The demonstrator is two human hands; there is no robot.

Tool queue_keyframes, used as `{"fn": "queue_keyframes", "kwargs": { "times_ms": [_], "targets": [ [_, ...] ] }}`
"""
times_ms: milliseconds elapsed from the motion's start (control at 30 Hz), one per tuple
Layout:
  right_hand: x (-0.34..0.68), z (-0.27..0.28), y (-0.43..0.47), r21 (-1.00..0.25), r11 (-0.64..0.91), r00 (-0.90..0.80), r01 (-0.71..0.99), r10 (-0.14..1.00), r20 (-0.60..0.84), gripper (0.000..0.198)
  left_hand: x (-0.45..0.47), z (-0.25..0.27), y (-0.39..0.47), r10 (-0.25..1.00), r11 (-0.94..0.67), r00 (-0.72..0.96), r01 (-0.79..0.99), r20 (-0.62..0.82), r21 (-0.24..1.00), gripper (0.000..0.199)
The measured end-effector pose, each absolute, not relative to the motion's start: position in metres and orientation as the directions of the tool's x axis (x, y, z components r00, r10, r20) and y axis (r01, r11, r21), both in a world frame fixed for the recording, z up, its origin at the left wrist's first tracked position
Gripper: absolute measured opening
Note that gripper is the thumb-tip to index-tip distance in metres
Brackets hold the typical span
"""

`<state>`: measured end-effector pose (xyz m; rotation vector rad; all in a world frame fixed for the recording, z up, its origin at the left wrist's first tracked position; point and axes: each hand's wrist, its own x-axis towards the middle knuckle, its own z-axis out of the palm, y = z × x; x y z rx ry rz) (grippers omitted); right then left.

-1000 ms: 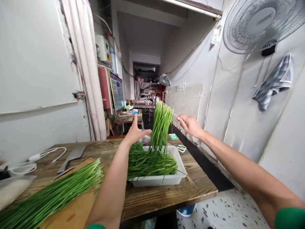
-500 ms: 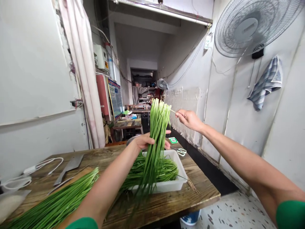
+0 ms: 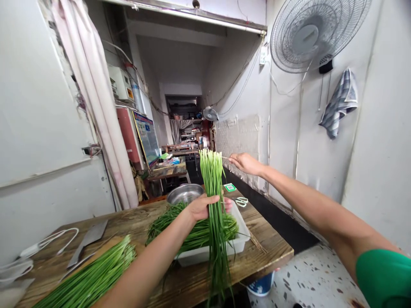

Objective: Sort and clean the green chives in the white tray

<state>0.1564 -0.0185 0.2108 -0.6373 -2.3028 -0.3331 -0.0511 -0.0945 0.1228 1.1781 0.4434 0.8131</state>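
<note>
My left hand (image 3: pixel 205 207) is wrapped round a bunch of garlic chives (image 3: pixel 212 177). Their pale cut ends point up in a row, and the dark leaves hang past the table edge. In my right hand (image 3: pixel 244 163) a thin bamboo skewer (image 3: pixel 225 158) is pinched between thumb and fingers. It meets the row of pale ends from the right; how far it runs inside them is hidden. Under the left hand stands a white plastic tub (image 3: pixel 241 244) heaped with more chives (image 3: pixel 192 234). Another pile of chives (image 3: pixel 93 273) lies at the left, partly behind my left forearm.
A cleaver (image 3: pixel 88 241) and a white cable (image 3: pixel 62 237) lie on the wooden table (image 3: pixel 272 248). Behind the tub are a metal bowl (image 3: pixel 185 193), scissors (image 3: pixel 241 201) and a green-edged card (image 3: pixel 230 187). Loose skewers (image 3: pixel 257 242) rest right of the tub.
The view has turned a little to the right. The held bunch has come lower and hangs straighter, and my right hand with the skewer is lower too. More of the metal bowl shows.
</note>
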Motion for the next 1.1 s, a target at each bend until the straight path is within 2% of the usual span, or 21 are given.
{"fn": "queue_keyframes", "kwargs": {
  "times_ms": [267,500,600,667,733,800,1000,1100],
  "targets": [
    [0.164,0.199,-0.024,0.070,0.848,-0.616,0.525,0.322,0.719,0.031,-0.057,0.111,-0.085,0.740,0.203,0.673,-0.220,-0.002,0.954,0.017],
    [0.166,0.196,-0.023,0.076,0.797,-0.608,0.599,0.390,0.692,0.031,-0.056,0.105,-0.086,0.735,0.232,0.678,-0.244,-0.005,0.942,0.017],
    [0.173,0.197,-0.028,0.086,0.698,-0.507,0.710,0.424,0.750,0.039,-0.062,0.100,-0.077,0.799,0.213,0.601,-0.308,0.016,0.927,0.014],
    [0.178,0.193,-0.032,0.073,0.610,-0.382,0.789,0.395,0.836,0.048,-0.071,0.096,-0.067,0.852,0.208,0.523,-0.364,0.014,0.908,0.011],
    [0.183,0.185,-0.037,0.030,0.548,-0.272,0.836,0.366,0.890,0.049,-0.081,0.090,-0.057,0.881,0.213,0.473,-0.397,0.000,0.893,0.011],
    [0.186,0.173,-0.038,-0.001,0.532,-0.231,0.847,0.370,0.900,0.047,-0.092,0.082,-0.048,0.882,0.221,0.470,-0.406,-0.004,0.887,0.011],
    [0.188,0.142,-0.025,0.053,0.531,-0.302,0.846,0.394,0.868,0.043,-0.102,0.063,-0.041,0.843,0.234,0.538,-0.381,0.009,0.894,0.012],
    [0.186,0.134,-0.024,0.075,0.585,-0.385,0.808,0.428,0.818,0.040,-0.099,0.065,-0.053,0.825,0.241,0.566,-0.362,0.007,0.901,0.013]
  ]
}}
